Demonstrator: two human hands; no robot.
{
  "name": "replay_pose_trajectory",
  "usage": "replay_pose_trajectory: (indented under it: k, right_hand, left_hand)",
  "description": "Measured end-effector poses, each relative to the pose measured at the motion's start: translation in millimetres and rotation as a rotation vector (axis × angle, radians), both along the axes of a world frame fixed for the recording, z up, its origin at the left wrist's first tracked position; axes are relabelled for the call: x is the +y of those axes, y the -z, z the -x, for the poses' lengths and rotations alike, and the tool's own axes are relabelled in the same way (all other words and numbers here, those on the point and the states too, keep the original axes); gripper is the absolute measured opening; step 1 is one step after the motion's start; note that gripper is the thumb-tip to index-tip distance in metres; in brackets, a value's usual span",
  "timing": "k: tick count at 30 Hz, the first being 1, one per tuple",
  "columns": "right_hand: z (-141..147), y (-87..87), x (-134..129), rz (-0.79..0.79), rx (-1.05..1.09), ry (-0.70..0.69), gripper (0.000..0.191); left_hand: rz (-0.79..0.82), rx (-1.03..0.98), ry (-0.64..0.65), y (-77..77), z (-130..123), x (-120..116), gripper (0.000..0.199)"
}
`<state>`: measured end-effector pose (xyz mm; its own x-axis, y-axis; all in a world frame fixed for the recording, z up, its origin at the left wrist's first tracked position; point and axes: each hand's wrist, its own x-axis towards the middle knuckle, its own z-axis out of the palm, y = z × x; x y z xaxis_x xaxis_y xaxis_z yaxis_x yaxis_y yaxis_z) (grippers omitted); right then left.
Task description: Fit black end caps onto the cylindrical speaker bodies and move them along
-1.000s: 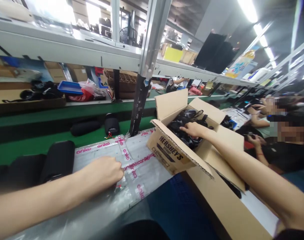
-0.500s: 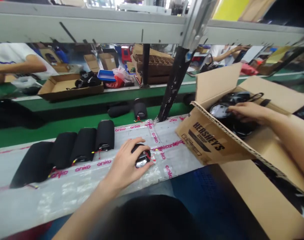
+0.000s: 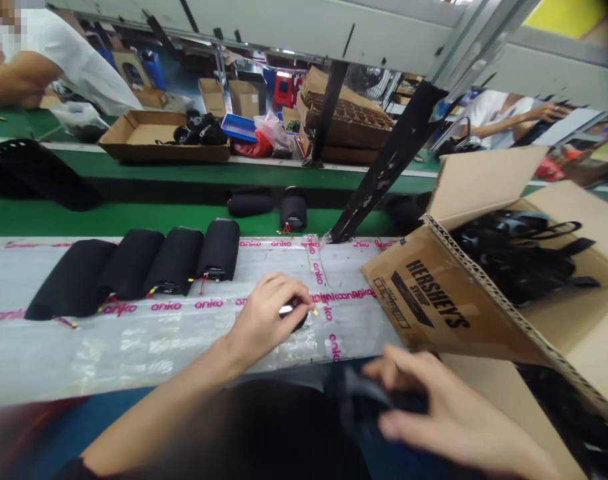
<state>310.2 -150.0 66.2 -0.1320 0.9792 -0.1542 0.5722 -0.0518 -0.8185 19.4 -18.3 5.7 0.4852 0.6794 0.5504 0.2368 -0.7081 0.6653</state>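
My left hand (image 3: 271, 310) is closed over a small black round part (image 3: 299, 323) on the plastic-covered bench, its fingertips at red wires beside it. Low in front of my body, my right hand (image 3: 424, 393) is smeared by motion, its fingers around a dark, blurred object (image 3: 357, 397). To the left several black fabric-covered cylinders (image 3: 177, 257) lie in a row, with thin red and yellow wires at their near ends.
At the right an open HERSHEY'S carton (image 3: 424, 300) holds black parts. A black post (image 3: 389, 163) rises behind the bench. More black cylinders (image 3: 293, 210) lie on the green surface (image 3: 184, 207). Co-workers' arms (image 3: 21, 77) show at the far sides.
My right hand has come out of the carton, down and toward my body, with a dark object. The fingers of my left hand have drawn together near the wires. The view has shifted.
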Motion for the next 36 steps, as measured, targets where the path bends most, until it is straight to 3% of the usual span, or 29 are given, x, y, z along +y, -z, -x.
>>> replay_pose_trajectory:
  k: [1, 4, 6, 8, 12, 15, 17, 20, 24, 26, 30, 36]
  right_hand:
    - [13, 25.1, 12, 0.070, 0.030, -0.015, 0.040]
    - [28, 90.5, 50, 0.065, 0.025, 0.225, 0.051]
    - [26, 118.0, 67, 0.069, -0.121, 0.275, 0.056]
    - [20, 130.0, 74, 0.080, -0.258, 0.278, 0.057]
    - [19, 124.6, 70, 0.000, -0.434, 0.316, 0.041]
    - [27, 120.7, 68, -0.103, -0.481, 0.097, 0.077]
    - [33, 122.7, 70, -0.099, -0.472, -0.061, 0.080]
    - [36, 123.1, 77, -0.077, -0.254, -0.012, 0.062]
    - [45, 106.5, 77, -0.050, 0.476, 0.185, 0.055]
    - [56, 96.9, 72, -0.094, 0.732, 0.236, 0.058]
    - [78, 89.0, 66, -0.282, 0.754, 0.212, 0.069]
    - [75, 81.8, 67, -0.322, 0.662, 0.059, 0.068]
  left_hand:
    - [0.054, -0.025, -0.017, -0.7, 1, 0, 0.009]
    - [0.100, -0.026, 0.028, -3.3, 7, 2, 0.006]
    - [0.038, 0.028, 0.136, -4.2, 10, 4, 0.004]
    - [-0.017, 0.086, 0.227, -4.5, 13, 7, 0.006]
    - [-0.008, 0.116, 0.277, -6.9, 16, 10, 0.015]
    - [0.038, 0.103, 0.287, -8.8, 16, 10, 0.019]
    - [-0.001, 0.085, 0.271, -7.4, 14, 9, 0.016]
    - [-0.101, 0.045, 0.184, -1.5, 8, 6, 0.014]
    - [-0.067, -0.055, -0.027, 1.7, -2, -1, 0.014]
    - [-0.002, -0.066, -0.098, -0.8, -6, -5, 0.012]
    - [0.072, -0.069, -0.108, -5.7, -12, -6, 0.012]
    - [0.038, -0.108, -0.078, -3.3, -9, -5, 0.010]
